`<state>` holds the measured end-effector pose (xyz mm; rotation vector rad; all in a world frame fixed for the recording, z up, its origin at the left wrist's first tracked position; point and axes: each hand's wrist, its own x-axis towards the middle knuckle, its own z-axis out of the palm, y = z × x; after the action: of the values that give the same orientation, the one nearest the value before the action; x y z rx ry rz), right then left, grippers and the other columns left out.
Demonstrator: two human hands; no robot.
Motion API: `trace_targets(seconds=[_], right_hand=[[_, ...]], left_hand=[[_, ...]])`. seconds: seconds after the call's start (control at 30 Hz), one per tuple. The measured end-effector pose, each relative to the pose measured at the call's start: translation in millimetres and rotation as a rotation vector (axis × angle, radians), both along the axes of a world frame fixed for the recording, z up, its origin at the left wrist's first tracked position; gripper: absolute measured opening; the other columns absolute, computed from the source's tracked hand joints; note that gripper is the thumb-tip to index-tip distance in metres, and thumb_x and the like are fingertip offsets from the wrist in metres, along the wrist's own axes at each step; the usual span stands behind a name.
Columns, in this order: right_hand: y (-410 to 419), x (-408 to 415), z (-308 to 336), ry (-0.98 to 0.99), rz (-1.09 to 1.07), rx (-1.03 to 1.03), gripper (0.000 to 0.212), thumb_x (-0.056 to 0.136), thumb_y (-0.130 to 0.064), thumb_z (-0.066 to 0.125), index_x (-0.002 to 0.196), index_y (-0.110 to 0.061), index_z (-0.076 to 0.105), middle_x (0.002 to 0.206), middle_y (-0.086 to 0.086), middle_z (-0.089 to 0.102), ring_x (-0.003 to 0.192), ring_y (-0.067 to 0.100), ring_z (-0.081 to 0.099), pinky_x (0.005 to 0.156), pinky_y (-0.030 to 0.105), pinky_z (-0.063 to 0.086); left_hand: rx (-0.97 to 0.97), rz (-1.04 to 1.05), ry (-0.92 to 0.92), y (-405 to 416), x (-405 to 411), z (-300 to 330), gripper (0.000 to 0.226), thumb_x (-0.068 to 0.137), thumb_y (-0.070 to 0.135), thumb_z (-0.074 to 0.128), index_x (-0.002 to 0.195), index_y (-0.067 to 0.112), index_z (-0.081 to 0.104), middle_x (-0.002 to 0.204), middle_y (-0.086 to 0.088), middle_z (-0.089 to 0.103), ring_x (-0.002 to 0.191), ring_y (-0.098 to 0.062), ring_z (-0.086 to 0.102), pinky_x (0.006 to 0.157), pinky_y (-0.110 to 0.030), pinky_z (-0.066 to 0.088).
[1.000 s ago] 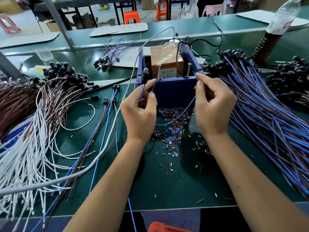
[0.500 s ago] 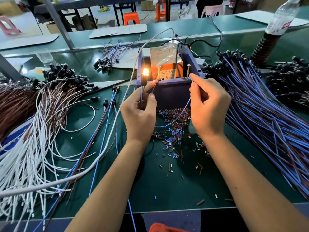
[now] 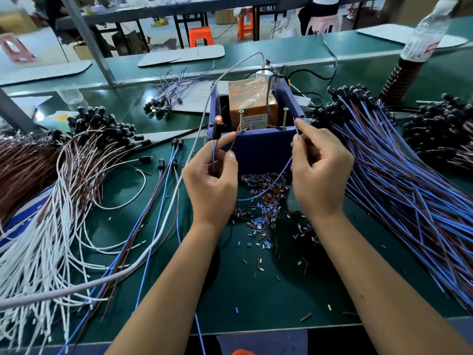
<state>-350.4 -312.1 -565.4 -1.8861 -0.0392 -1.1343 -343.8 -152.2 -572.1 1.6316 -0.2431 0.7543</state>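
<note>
The left hand (image 3: 211, 185) is gripping the lamp (image 3: 217, 126) by its leads, fingers (image 3: 230, 163) curled round them, holding it upright and glowing at the blue box's (image 3: 261, 152) front left corner on the desk (image 3: 256, 298). The right hand (image 3: 320, 175) is pinching the blue wire (image 3: 279, 179) near its end beside the right screw (image 3: 284, 117), possibly touching it.

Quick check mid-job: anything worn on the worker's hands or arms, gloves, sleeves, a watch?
Nothing worn shows. The left hand and right hand are bare: no gloves or rings on the fingers. The left forearm and right forearm are uncovered to the frame's lower edge, with no sleeves, watch, wrist strap or cable.
</note>
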Motion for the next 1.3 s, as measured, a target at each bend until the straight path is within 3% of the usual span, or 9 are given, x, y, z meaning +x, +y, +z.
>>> trace_targets(seconds=[0.27,0.47,0.6,0.7,0.77,0.93,1.07,1.2,1.3], right_hand=[[-13,-11,2,0.027,-0.007,0.079,0.026,0.1,-0.007,0.064,0.123,-0.006,0.075,0.097,-0.003,0.072,0.086,0.012,0.07,0.077,0.026,0.058],[-53,-24,17,0.107,-0.013,0.087,0.05,0.095,-0.009,0.067,0.145,-0.009,0.059,0.112,0.007,0.06,0.073,0.017,0.063,0.072,0.021,0.052],[-88,-48,33,0.06,-0.186,-0.092,0.081,0.087,0.0,0.062,0.161,-0.004,0.029,0.139,0.017,0.035,0.106,0.015,0.045,0.096,0.029,0.048],[-113,-60,41,0.076,-0.161,-0.205,0.067,0.101,-0.009,0.054,0.162,-0.006,0.027,0.145,0.008,0.042,0.115,0.001,0.041,0.108,0.029,0.04],[-118,-66,46,0.238,0.035,-0.131,0.059,0.111,-0.032,0.046,0.164,-0.015,0.027,0.128,-0.007,0.063,0.105,-0.006,0.057,0.094,0.024,0.046],[-133,-80,59,0.328,0.321,0.076,0.03,0.109,-0.034,0.048,0.128,-0.016,0.063,0.069,0.008,0.07,0.06,0.026,0.066,0.064,0.042,0.056],[-162,-92,77,0.304,0.035,-0.218,0.028,0.107,-0.036,0.055,0.102,-0.013,0.071,0.061,-0.005,0.057,0.056,0.014,0.053,0.06,0.043,0.049],[-186,-100,90,0.359,-0.124,-0.358,0.014,0.105,-0.03,0.057,0.101,-0.02,0.064,0.073,-0.011,0.061,0.073,0.019,0.061,0.065,0.039,0.041],[-198,-104,78,0.539,-0.241,-0.449,0.014,0.099,-0.032,0.067,0.092,-0.021,0.071,0.073,-0.005,0.065,0.069,0.024,0.06,0.062,0.03,0.033]], left_hand=[[0.131,0.101,-0.078,-10,-7,5,0.027,0.095,0.017,0.057,0.084,-0.007,0.064,0.058,-0.004,0.04,0.051,-0.016,0.031,0.05,-0.031,0.026],[0.254,-0.173,0.094,-81,-9,51,0.019,0.089,0.011,0.062,0.095,0.018,0.08,0.06,0.01,0.062,0.05,-0.004,0.049,0.049,-0.016,0.038],[0.266,-0.308,0.302,-135,-7,75,0.014,0.093,0.016,0.066,0.095,0.019,0.08,0.072,0.008,0.071,0.062,-0.004,0.061,0.061,-0.022,0.051],[0.059,-0.414,0.366,-170,-11,91,0.017,0.098,0.023,0.065,0.095,0.014,0.079,0.063,0.012,0.061,0.057,-0.006,0.05,0.064,-0.027,0.047],[-0.191,-0.527,0.423,-188,-13,103,0.025,0.103,0.023,0.059,0.089,0.014,0.078,0.062,0.012,0.059,0.058,-0.009,0.047,0.069,-0.036,0.051],[-0.722,-0.777,0.527,-215,-2,139,0.026,0.109,0.015,0.045,0.103,0.001,0.067,0.065,0.0,0.049,0.044,-0.005,0.037,0.039,-0.018,0.029],[-0.899,-0.817,0.525,-219,19,157,0.027,0.109,0.022,0.048,0.095,0.007,0.066,0.07,-0.001,0.055,0.059,-0.009,0.047,0.05,-0.021,0.04],[-0.626,-0.581,0.603,-212,40,143,0.025,0.104,0.029,0.058,0.104,0.008,0.071,0.083,0.001,0.059,0.065,-0.008,0.05,0.054,-0.022,0.045],[-0.041,-0.318,0.519,-209,51,107,0.024,0.102,0.028,0.063,0.085,0.014,0.073,0.08,0.002,0.067,0.064,-0.009,0.055,0.063,-0.029,0.054]])
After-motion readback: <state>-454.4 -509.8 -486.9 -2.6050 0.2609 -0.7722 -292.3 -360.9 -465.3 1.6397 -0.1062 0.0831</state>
